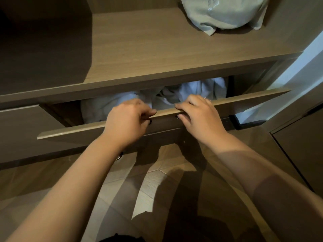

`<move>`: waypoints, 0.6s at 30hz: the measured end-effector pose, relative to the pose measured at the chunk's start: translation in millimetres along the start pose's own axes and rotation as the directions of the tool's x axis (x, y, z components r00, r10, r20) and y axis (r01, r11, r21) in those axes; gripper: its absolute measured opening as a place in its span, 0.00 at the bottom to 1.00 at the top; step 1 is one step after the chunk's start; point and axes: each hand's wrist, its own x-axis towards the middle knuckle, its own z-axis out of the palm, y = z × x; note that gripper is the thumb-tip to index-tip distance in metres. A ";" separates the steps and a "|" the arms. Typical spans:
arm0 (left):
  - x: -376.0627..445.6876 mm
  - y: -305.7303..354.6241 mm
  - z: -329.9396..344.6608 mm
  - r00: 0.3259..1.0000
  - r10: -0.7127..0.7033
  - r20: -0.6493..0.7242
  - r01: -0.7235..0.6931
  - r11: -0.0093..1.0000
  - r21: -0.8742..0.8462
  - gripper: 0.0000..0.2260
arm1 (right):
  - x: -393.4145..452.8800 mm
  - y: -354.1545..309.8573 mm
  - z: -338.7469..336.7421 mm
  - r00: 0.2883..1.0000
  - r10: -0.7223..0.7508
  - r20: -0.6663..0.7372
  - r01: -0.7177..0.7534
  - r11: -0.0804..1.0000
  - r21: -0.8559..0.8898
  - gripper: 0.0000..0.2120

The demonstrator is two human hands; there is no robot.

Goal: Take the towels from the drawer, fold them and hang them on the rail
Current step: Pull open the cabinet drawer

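Gripped top edge of drawer front with left hand and right hand, fingers curled over. Pale towels bunched inside, just behind hands.

Both forearms bare up to frame edge, no sleeves, watch or rings visible on left hand or right hand; nails short, dark clothing at bottom edge.
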 end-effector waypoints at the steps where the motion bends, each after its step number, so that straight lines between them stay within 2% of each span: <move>1: -0.5 -1.8 -3.2 0.998 -0.009 0.058 0.010 1.000 -0.007 0.15 | -0.5 -1.7 -1.9 1.000 0.020 0.016 -0.020 1.000 0.015 0.15; 5: -2.3 -1.9 -5.3 0.959 0.000 0.284 -0.023 0.997 0.079 0.20 | -8.5 -4.6 -9.7 0.985 0.071 0.157 -0.072 0.997 -0.005 0.13; 9: -10.0 1.6 9.3 0.856 0.000 0.517 -0.076 0.989 0.127 0.27 | -29.1 -4.5 -13.5 0.949 0.060 0.309 -0.051 0.998 -0.036 0.14; 11: -18.3 3.4 23.4 0.814 0.019 0.581 -0.146 0.974 0.173 0.32 | -41.4 -4.5 -6.2 0.894 0.070 0.443 -0.060 0.998 -0.036 0.19; 14: -41.5 5.8 53.7 0.781 0.072 0.621 -0.249 0.947 0.204 0.40 | -67.0 -6.3 13.4 0.768 0.109 0.630 -0.150 0.989 0.011 0.30; 16: -66.7 7.9 81.7 0.780 0.095 0.619 -0.284 0.935 0.214 0.41 | -90.0 -9.9 32.0 0.699 0.124 0.705 -0.137 0.990 -0.038 0.37; 18: -94.7 8.5 113.1 0.784 0.073 0.617 -0.276 0.930 0.241 0.43 | -115.3 -15.0 54.1 0.666 0.154 0.730 -0.098 0.988 -0.119 0.44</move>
